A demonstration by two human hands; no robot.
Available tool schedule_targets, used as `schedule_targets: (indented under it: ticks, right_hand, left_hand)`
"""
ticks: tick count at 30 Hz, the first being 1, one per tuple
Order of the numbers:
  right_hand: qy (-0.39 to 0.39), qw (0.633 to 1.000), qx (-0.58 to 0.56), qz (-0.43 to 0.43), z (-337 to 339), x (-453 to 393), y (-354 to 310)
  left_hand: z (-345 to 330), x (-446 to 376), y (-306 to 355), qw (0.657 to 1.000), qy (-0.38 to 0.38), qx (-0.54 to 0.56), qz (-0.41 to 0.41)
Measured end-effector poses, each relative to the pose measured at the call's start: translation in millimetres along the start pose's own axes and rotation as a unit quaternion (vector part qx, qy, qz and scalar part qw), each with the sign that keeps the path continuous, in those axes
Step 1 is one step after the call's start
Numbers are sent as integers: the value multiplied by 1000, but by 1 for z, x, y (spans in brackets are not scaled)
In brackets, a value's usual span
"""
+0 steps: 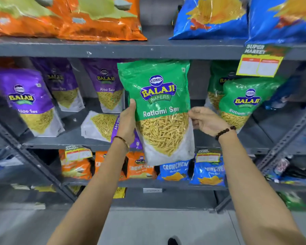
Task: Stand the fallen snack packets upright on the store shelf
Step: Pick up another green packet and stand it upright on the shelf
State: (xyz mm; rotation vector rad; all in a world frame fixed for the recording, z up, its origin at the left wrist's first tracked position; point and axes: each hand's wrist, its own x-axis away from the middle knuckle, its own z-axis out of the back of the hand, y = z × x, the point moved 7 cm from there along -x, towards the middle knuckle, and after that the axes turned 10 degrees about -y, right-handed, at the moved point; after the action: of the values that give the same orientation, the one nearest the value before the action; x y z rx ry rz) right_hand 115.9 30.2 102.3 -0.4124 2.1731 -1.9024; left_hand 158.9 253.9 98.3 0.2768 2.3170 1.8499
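Two hands (127, 121) on green packet (159, 110)

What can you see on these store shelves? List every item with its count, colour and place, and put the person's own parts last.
Ratlami Sev packet: one, green, held up before the middle shelf.
Ratlami Sev packets: two, green, middle shelf right, upright.
Aloo Sev packets: three, purple, middle shelf left, upright.
Fallen Aloo Sev packet: one, purple, lying on its side.
Orange bags: top left.
Blue bags: top right.
Crunchem packets: orange and blue, lower shelf.
Price tag: yellow.
Left hand, right hand: gripping the held packet's edges.
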Motion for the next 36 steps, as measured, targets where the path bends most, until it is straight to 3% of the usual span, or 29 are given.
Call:
schedule_targets:
  ticks: [6, 10, 23, 36]
  right_hand:
    - [-13, 1000, -1, 2, -5, 6, 3]
    - [18, 1000, -3, -9, 12, 0, 15]
    - [234, 972, -1, -2, 115, -51, 48]
    - [379, 923, -71, -14, 133, -52, 81]
  left_hand:
    - [2, 0, -3, 1000, -10, -9, 13]
    - [-4, -17, -15, 999, -24, -25, 31]
    - [-54, -135, -59, 994, -104, 23, 19]
    - [-47, -155, -72, 974, -183, -117, 64]
